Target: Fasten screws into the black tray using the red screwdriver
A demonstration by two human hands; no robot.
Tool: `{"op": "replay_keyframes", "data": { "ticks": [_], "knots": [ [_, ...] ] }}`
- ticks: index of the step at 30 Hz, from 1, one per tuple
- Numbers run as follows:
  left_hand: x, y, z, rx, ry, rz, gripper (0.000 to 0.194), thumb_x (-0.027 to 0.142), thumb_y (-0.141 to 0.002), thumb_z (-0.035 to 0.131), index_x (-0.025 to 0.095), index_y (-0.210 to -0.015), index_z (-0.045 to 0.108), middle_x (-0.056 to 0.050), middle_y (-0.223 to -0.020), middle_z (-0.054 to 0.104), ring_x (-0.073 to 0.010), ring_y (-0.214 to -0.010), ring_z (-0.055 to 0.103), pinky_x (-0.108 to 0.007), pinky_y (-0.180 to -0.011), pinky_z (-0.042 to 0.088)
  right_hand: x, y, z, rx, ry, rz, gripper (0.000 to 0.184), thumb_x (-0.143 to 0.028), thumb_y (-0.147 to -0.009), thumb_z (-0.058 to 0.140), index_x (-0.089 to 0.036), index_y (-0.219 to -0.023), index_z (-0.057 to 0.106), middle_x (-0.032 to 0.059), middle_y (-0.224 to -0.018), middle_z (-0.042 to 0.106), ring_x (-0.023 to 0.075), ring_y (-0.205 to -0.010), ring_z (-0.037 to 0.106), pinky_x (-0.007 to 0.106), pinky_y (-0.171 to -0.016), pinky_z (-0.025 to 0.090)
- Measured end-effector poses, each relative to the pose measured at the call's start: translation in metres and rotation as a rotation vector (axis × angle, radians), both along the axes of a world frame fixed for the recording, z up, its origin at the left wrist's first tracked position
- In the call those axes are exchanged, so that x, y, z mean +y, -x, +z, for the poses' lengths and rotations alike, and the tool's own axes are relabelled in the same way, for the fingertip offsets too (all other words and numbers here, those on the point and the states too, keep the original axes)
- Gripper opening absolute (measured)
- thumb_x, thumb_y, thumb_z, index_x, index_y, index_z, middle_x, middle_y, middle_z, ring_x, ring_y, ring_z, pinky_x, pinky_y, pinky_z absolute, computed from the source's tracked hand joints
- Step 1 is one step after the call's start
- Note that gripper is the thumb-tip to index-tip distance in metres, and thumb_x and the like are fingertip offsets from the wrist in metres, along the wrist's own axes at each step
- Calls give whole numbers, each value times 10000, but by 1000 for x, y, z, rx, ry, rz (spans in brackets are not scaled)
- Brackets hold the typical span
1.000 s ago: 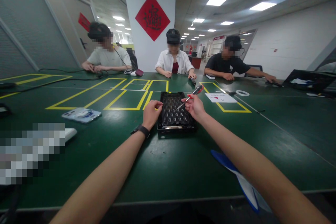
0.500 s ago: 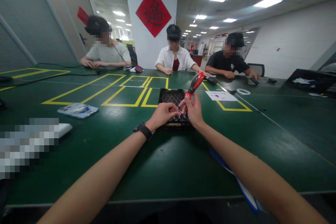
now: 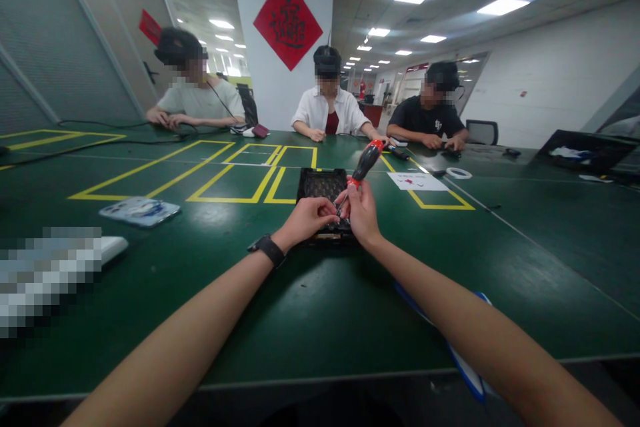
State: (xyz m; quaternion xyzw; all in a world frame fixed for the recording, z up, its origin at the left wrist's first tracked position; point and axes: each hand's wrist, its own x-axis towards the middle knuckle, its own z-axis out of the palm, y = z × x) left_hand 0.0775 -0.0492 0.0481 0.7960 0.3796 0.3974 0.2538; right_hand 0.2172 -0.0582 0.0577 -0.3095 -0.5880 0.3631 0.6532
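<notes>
My right hand (image 3: 364,212) is closed on a screwdriver (image 3: 367,161) with a red and black handle, held tilted with its handle up and its shaft pointing down to the left. My left hand (image 3: 309,219) is pinched at the tip of the shaft; whatever small piece lies between its fingertips is too small to make out. Both hands are over an open black case (image 3: 323,181) with rows of small slots and metallic bits inside. The hands hide part of the case's near half.
On the green table (image 3: 240,320) lie a plastic-wrapped packet (image 3: 140,211) at left, a printed paper (image 3: 416,181) and a white ring (image 3: 459,173) at right. A blue-edged white item (image 3: 467,370) is under my right forearm. Three people sit across, near a black box (image 3: 575,150).
The view has shifted slightly, so everything sits a little further left. My hands keep their hold at the screwdriver, which tilts slightly differently. The person at right has drawn an arm inward.
</notes>
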Motion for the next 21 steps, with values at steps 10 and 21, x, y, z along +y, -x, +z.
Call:
{"op": "replay_keyframes", "data": {
  "ticks": [10,21],
  "knots": [
    [-8,-1,11,80,12,-23,427,460,-880,311,174,-925,625,-24,-797,666,-154,-761,583,-255,-728,424,-1,-2,-3,23,-39,-151,298,-464,-870,370,-222,-1035,424,-60,-632,536,37,-383,372,168,-390,302],
    [-5,0,8,53,26,-19,499,489,-888,246,176,-926,633,-25,-730,659,-164,-725,586,-261,-725,421,-3,-1,-2,10,-24,-139,324,-487,-858,381,-221,-1038,427,-48,-642,546,48,-393,377,181,-410,315]
  ]
}}
